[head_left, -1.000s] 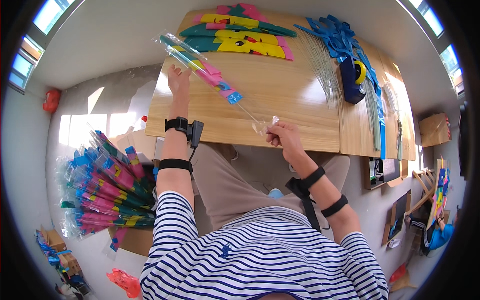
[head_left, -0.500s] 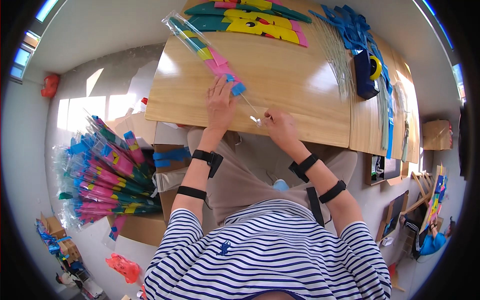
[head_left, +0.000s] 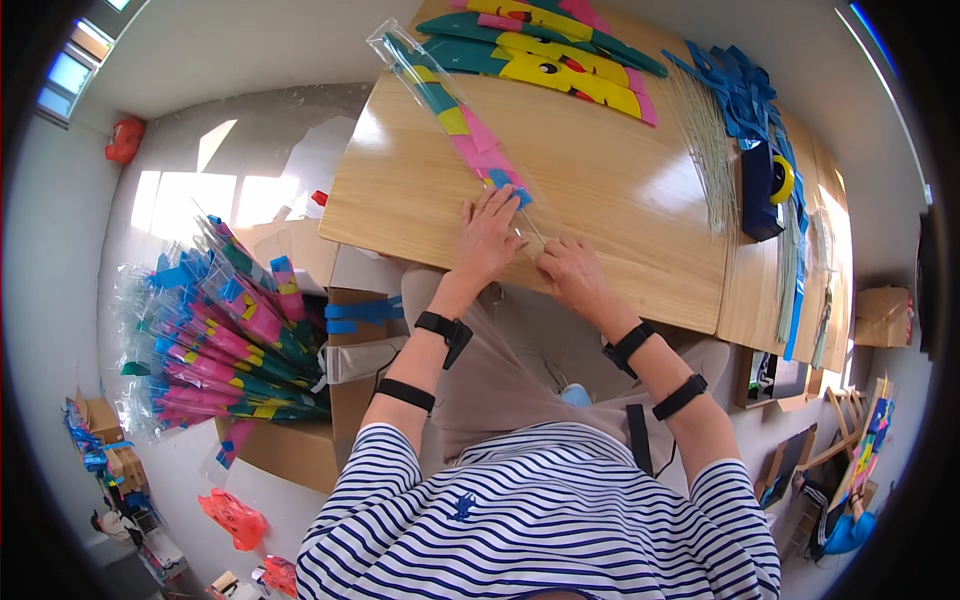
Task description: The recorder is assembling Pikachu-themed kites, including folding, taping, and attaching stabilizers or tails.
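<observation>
Rolled fabric piece [head_left: 455, 122] in green, yellow, pink and blue lies slantwise on the tabletop [head_left: 620, 230], inside a clear sleeve [head_left: 386, 38]. Top end points away and to the left, with loose plastic past the tip; blue-banded lower end is near the front edge, by both hands. Thin rod [head_left: 533, 228] sticks out below the blue band.

Left hand [head_left: 487, 237]: fingers stretched out and laid over the sleeve just below the blue band; can't tell if it grips. Right hand [head_left: 575, 272]: narrow pinch on the sleeve's lower end, just beside the left hand; can't tell if the rod is in the pinch too.

Progress: rolling and sleeving look done on this piece. Lower end looks unfinished, with both hands on it; no tape visible there, but fingers hide part. Many similar sleeved rolls [head_left: 235, 330] already stand in the cardboard box [head_left: 285, 445] at left, so this batch seems well along. Left over: a few flat printed pieces [head_left: 560, 75] overlapping at the far edge, not rolled. Supplies remain at right: loose thin rods [head_left: 705, 150], blue strips [head_left: 735, 95], dark blue tape dispenser [head_left: 760, 200] with a yellow roll.
</observation>
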Demonstrator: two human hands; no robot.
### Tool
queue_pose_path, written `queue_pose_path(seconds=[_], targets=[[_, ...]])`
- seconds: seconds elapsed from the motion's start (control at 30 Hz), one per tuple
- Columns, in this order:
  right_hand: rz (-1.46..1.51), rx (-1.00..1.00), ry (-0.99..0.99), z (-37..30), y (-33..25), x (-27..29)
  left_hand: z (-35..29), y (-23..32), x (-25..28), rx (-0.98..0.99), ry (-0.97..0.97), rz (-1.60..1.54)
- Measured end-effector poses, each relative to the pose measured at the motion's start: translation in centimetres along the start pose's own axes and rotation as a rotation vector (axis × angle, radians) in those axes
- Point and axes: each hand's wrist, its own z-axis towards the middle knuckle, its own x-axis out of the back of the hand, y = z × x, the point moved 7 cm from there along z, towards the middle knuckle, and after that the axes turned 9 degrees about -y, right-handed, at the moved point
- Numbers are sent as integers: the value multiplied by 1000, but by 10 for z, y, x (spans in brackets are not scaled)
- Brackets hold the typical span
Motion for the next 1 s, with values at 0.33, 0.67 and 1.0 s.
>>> queue_pose_path(seconds=[0.33,0.67,1.0], targets=[[-107,91,-7,4,-9,3,0,0,3,22,-4,-63],[135,-10,-9,7,6,-7,5,-5,-5,9,3,-36],[207,43,12,-6,11,0,5,-9,-8,-6,26,-46]])
